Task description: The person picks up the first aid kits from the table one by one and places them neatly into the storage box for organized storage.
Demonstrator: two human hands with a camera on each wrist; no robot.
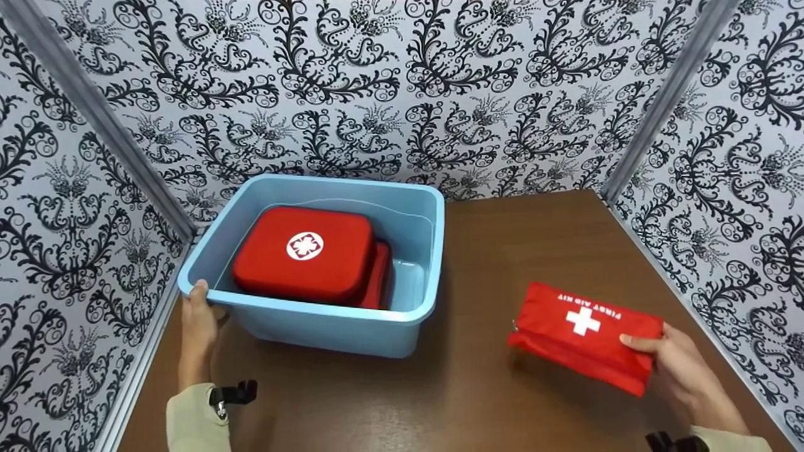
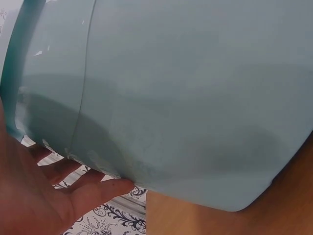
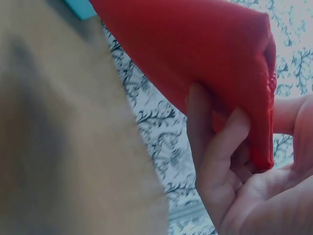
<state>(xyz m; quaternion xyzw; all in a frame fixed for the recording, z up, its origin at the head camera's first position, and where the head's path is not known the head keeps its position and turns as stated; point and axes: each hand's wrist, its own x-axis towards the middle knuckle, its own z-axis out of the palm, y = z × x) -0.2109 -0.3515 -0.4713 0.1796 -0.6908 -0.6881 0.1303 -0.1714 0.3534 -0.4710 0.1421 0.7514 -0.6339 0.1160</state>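
A red first aid pouch (image 1: 581, 351) with a white cross and upside-down lettering is held over the right side of the table. My right hand (image 1: 688, 370) pinches its right end, thumb on the printed face. The right wrist view shows the curled fingers (image 3: 220, 147) behind the pouch. On the left stands a light blue plastic tub (image 1: 326, 336). My left hand (image 1: 200, 333) holds its near left corner, one fingertip at the rim; the left wrist view shows the thumb (image 2: 105, 191) against the tub's side. Inside lies a red case (image 1: 301, 273) with a white round emblem.
Partly under the case, a second red item (image 1: 378, 276) lies in the tub, mostly hidden. The brown table (image 1: 502, 238) is closed in by patterned walls (image 1: 377, 94) at the back and both sides, with grey corner strips (image 1: 666, 100).
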